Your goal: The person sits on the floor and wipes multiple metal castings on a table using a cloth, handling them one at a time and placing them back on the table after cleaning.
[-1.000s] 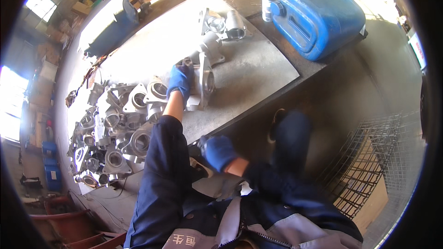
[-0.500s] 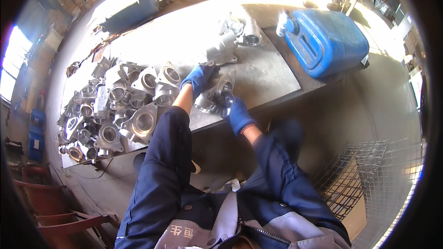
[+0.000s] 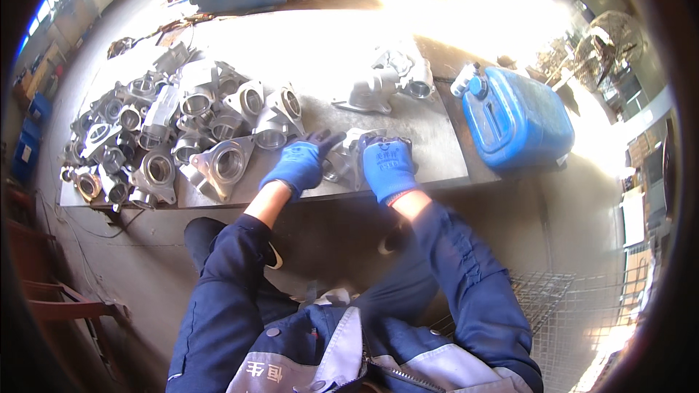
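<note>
A grey metal pipe-fitting casting [image 3: 339, 166] lies near the front edge of the metal-topped table [image 3: 437, 142]. My right hand [image 3: 388, 167], in a blue glove with dark fingertips, is closed over the casting's right side; its fingertips are partly hidden. My left hand [image 3: 295, 165], gloved alike, is at the casting's left with its fingers stretched towards it. Whether those fingers touch the metal is hard to see. Behind my right hand stands a small group of similar castings [image 3: 368, 93], the farther ones washed out by glare.
A heap of flanged castings [image 3: 156, 127] covers the table's left part. A blue plastic jerrycan [image 3: 528, 120] and a small white bottle [image 3: 461, 81] stand at the right end. Wire mesh [image 3: 542, 295] is below right; a reddish metal frame [image 3: 69, 309] is lower left.
The whole view has shifted. My left hand has moved off the casting's far side to its left, fingers now extended. My right hand has gone from the casting's lower right onto its top.
</note>
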